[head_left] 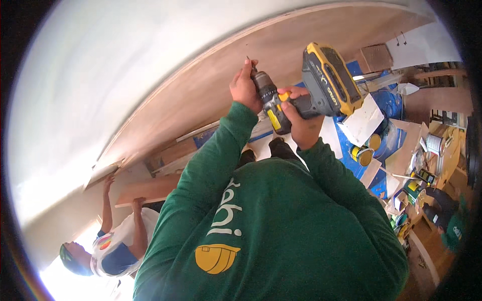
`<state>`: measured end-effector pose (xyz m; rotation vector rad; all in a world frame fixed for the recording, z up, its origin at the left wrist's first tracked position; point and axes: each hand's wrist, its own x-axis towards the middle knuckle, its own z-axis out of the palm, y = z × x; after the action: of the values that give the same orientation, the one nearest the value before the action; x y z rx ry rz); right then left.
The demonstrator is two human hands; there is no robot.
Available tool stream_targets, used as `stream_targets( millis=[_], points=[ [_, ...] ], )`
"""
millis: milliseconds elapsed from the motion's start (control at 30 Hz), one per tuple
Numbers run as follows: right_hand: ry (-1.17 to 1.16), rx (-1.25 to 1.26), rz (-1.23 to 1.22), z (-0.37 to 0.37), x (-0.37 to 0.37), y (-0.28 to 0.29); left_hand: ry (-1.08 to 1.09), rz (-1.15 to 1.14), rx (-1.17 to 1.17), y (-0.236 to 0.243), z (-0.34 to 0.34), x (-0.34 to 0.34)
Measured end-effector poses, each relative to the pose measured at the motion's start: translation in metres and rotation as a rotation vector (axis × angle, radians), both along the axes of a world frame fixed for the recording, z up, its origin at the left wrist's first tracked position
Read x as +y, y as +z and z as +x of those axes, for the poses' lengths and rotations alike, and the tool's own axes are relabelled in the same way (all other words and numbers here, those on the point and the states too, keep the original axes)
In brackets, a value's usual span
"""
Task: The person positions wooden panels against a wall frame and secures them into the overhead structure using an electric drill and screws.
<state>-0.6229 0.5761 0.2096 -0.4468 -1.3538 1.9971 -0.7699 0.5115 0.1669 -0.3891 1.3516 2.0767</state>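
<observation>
Right-hand grip: your right hand (307, 125) is wrapped round the handle of the cordless drill (274, 111); fingers and thumb clamped on it, near the yellow trigger.
Left-hand fingers: your left hand (245, 93) is at the drill's nose, fingers bent in beside the chuck (263, 84). A slim dark piece shows at the fingertips; cannot tell whether it is bit or screw, or whether you pinch it.
Drill position: between your two hands, body left of the right fingers, chuck just right of the left ones.
Drill axis: long line runs from beside your right thumb up and slightly left, away from your chest, ending by your left fingertips. Key relation, as judged: nose to left fingers; left hand is nearer the tip.
Battery: yellow-and-black pack (332, 80), right of and above your right fingers.
Panel: brown wood panel (296, 30) with a curved edge, beyond your left fingertips. Contact with the tip: cannot tell.
Floor side: blue sheet (345, 138) and paint tins (361, 156), right of and below your right fingers.
Co-worker: person (123, 243) well apart, lower left of your left fingers, one arm raised toward the panel's far end.
</observation>
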Motion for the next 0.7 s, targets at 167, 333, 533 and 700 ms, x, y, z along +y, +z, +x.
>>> stream_targets(
  millis=[167, 333, 533, 700],
  points=[
    [-0.036, 0.0, 0.014, -0.016, 0.0, 0.003, -0.038, -0.043, 0.133, 0.0, -0.018, 0.009],
    [-0.052, -0.016, 0.046, -0.018, -0.001, 0.001, -0.063, -0.02, 0.119, 0.005, -0.021, 0.011],
    [-0.052, -0.018, 0.055, -0.018, 0.002, 0.002, -0.052, -0.013, 0.084, -0.002, -0.025, 0.008],
    [-0.041, -0.028, 0.025, -0.02, 0.005, 0.003, 0.061, -0.01, 0.031, 0.01, -0.019, 0.014]
  ],
)
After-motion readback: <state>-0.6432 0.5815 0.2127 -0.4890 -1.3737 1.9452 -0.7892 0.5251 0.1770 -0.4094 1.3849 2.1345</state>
